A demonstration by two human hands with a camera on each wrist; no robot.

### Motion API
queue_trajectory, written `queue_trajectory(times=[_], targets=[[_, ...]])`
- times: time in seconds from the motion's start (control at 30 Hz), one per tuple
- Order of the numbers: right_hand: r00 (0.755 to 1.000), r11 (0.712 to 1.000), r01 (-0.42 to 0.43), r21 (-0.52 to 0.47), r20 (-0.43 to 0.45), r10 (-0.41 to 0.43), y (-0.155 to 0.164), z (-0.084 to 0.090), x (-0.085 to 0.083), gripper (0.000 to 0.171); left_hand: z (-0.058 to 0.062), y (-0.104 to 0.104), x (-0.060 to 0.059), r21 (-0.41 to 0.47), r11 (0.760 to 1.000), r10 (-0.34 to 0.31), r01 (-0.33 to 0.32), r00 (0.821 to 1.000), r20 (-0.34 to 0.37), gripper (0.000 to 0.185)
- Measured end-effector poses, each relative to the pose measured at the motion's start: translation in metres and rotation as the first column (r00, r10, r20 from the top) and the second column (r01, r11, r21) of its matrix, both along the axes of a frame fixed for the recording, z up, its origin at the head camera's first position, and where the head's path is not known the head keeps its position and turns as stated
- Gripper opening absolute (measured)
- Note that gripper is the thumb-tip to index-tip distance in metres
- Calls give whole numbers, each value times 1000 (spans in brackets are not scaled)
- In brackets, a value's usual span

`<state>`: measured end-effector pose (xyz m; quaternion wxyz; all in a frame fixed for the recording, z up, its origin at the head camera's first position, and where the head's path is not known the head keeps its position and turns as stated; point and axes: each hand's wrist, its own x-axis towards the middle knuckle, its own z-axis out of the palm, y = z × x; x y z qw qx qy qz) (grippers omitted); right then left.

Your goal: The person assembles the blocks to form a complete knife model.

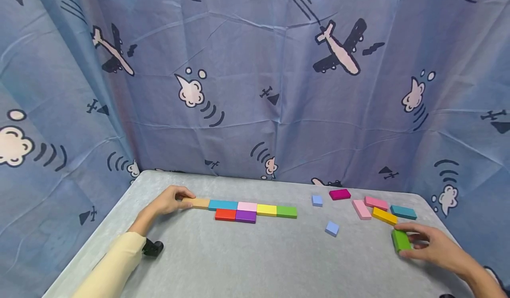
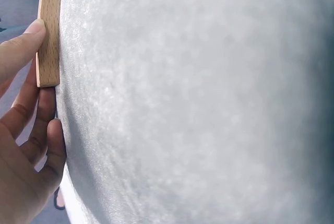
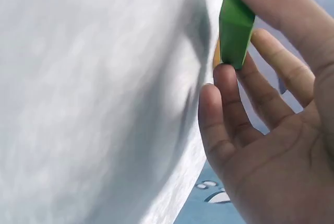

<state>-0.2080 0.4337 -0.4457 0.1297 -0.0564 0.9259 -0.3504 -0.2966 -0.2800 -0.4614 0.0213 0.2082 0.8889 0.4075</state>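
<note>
My left hand (image 1: pixel 169 200) pinches a plain wooden block (image 1: pixel 200 203) between thumb and fingers, at the left end of a row of flat blocks. In the left wrist view the thumb presses on the side of this wooden block (image 2: pixel 49 46). Rightward along the row come a blue block (image 1: pixel 223 205), a pink block (image 1: pixel 247 206), a yellow block (image 1: pixel 266 210) and a green block (image 1: pixel 287 211). A red block (image 1: pixel 225 214) and a purple block (image 1: pixel 245 217) lie against its near side. At the table's right, my right hand (image 1: pixel 438 247) grips another green block (image 1: pixel 400 241), tilted in the right wrist view.
Loose blocks lie right of the row: two small light-blue blocks (image 1: pixel 332 228), a magenta block (image 1: pixel 340 194), two pink blocks (image 1: pixel 361 210), an orange-yellow block (image 1: pixel 384 216) and a teal block (image 1: pixel 403 212). A blue patterned curtain (image 1: pixel 247 67) hangs behind the grey table (image 1: pixel 255 262).
</note>
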Motion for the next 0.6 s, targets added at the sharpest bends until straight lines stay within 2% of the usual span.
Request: queue_trajectory(times=[0.03,0.07,0.13,0.33,0.6], targets=[[1000,1000,2,-8,-8,-2,-3,1,1,77,0,0,0,-5,1000,2,-2,1000,1,19],[1000,1000,3,-15,-17,-3,-6,3,2,76,-5,-2,-4,-10,1000,4,-4,1000,2,19],[1000,999,7,-44,-30,-8,-13,6,3,74,-5,-3,-3,-19,1000,6,-6,1000,0,19],[1000,978,15,-209,-4,-16,-34,13,4,73,-4,-3,-2,-24,1000,8,-8,1000,2,20],[999,970,-46,-240,-37,38,-56,15,1,73,-5,-2,-3,-16,1000,4,-4,1000,-5,20]])
